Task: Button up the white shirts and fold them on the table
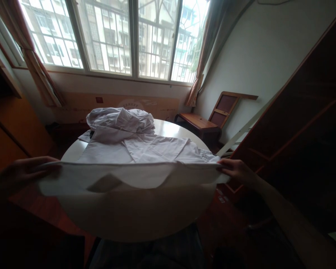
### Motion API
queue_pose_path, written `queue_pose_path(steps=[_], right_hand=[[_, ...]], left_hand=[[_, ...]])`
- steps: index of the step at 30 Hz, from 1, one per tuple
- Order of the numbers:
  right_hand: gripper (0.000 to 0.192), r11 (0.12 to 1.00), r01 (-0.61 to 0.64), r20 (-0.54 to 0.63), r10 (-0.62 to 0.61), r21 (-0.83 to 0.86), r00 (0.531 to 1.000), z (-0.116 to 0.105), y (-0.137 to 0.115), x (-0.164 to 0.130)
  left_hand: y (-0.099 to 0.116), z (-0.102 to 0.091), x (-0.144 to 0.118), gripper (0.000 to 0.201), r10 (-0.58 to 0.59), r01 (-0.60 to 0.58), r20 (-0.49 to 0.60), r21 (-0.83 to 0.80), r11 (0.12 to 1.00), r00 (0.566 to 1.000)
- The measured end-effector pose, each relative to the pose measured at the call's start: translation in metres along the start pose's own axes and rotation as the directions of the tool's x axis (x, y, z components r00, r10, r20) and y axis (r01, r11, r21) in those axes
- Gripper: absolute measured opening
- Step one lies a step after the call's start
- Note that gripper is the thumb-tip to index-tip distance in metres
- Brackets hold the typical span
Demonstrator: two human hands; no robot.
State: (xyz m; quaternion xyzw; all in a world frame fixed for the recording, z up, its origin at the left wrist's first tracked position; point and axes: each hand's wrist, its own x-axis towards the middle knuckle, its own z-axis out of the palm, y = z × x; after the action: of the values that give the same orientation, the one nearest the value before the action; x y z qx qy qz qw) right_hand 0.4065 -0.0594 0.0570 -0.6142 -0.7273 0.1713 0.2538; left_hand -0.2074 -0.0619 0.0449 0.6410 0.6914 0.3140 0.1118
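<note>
A pale grey shirt point(145, 151) lies spread over a round white table point(168, 129). Its near edge is lifted and stretched flat between my hands, above the table's front. My left hand point(22, 173) grips the left end of that raised edge. My right hand point(236, 170) pinches the right end. A fold of the cloth hangs down in the middle of the stretched band. Farther back on the table a heap of crumpled pale garments point(120, 121) rests against the shirt's far part.
A large barred window point(114, 37) with reddish curtains fills the back wall. A low wooden bench point(198, 123) stands in the right corner. Dark wooden furniture point(305, 123) rises on the right and an orange cabinet point(14, 127) on the left.
</note>
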Motion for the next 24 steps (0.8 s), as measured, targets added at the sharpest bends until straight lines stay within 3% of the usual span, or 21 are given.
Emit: queue_pose_path(steps=[3, 7, 10, 13, 19, 24], right_hand=[[0.039, 1.0, -0.011, -0.064, 0.012, 0.023, 0.998, 0.001, 0.009, 0.04], [0.042, 0.999, -0.028, -0.059, 0.03, 0.029, 0.998, 0.025, 0.023, 0.08], [0.041, 0.999, -0.036, 0.03, 0.035, 0.035, 0.999, 0.043, 0.038, 0.091], [0.042, 0.994, -0.068, 0.014, 0.067, 0.086, 0.998, 0.05, 0.053, 0.089], [0.052, 0.949, -0.229, -0.007, 0.236, 0.217, 0.972, 0.04, 0.064, 0.076], [0.042, 0.942, -0.33, -0.169, 0.334, 0.051, 0.927, 0.036, 0.057, 0.051]], left_hand=[[0.025, 0.011, 0.052, 0.077, -0.056, 0.071, 0.079, -0.206, 0.976, 0.995], [0.037, 0.034, 0.081, 0.069, -0.089, 0.106, 0.166, -0.093, 0.99, 0.982], [0.025, 0.054, 0.08, 0.064, -0.06, 0.066, 0.234, -0.018, 0.998, 0.97], [0.008, 0.064, 0.076, 0.069, -0.116, 0.119, 0.246, 0.005, 0.993, 0.962], [-0.001, 0.056, 0.064, 0.065, -0.153, 0.129, 0.218, 0.123, 0.984, 0.964], [-0.003, 0.053, 0.04, 0.065, -0.167, 0.117, 0.15, 0.298, 0.947, 0.974]])
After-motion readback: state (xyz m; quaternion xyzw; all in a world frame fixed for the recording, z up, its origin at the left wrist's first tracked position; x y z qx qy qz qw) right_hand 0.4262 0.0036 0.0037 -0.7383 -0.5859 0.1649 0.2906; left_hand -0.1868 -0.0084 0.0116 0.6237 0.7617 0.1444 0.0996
